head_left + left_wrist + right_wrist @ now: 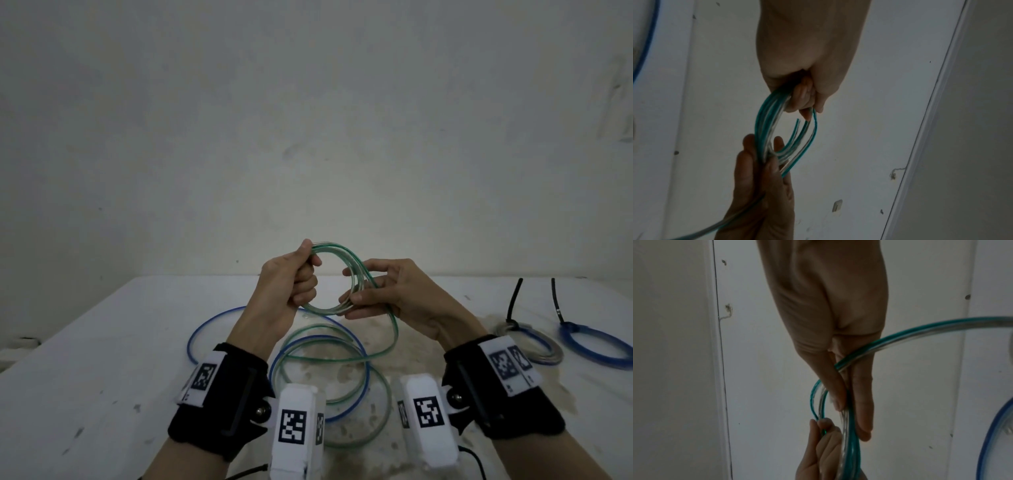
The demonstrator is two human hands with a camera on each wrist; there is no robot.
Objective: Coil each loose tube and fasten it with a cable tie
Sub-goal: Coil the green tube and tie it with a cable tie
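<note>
A clear tube with a green stripe (pixel 337 255) is wound into a small coil held up above the table. My left hand (pixel 308 274) grips the coil's left side in a curled fist (pixel 803 95). My right hand (pixel 356 296) pinches the coil's right side between thumb and fingers (pixel 840 395). The tube's loose length (pixel 394 329) drops from my right hand and lies in wide loops on the white table (pixel 102 342). A loose blue tube (pixel 205 329) lies looped on the table under and around the green one.
At the table's right lie two tied coils, each with a black cable tie standing up: a grey-clear one (pixel 544 349) and a blue one (pixel 596 346). A plain wall stands behind the table's far edge. A stained patch marks the table's middle.
</note>
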